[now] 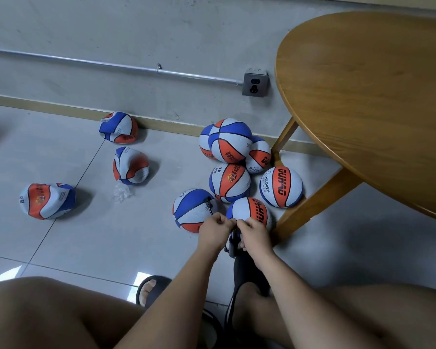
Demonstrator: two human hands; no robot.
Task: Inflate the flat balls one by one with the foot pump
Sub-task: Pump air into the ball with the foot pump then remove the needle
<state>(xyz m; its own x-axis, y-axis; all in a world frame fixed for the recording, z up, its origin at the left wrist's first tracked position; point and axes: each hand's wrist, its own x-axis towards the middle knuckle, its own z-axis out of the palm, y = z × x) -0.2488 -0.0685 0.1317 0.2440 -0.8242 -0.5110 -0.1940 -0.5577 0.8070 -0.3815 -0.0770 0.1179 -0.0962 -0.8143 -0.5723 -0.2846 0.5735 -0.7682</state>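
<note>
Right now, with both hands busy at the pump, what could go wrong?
Both the left hand and right hand pinch a small part atop the black foot pump; a tug might pull the black nozzle off the round blue-white-orange ball.
The loosely stacked inflated balls could roll if nudged.

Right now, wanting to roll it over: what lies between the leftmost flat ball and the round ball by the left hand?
Head view: only a crumpled clear plastic wrapper on bare tile.

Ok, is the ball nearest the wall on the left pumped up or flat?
Flat: that ball is caved in and creased, unlike the round pile by the table leg.
</note>
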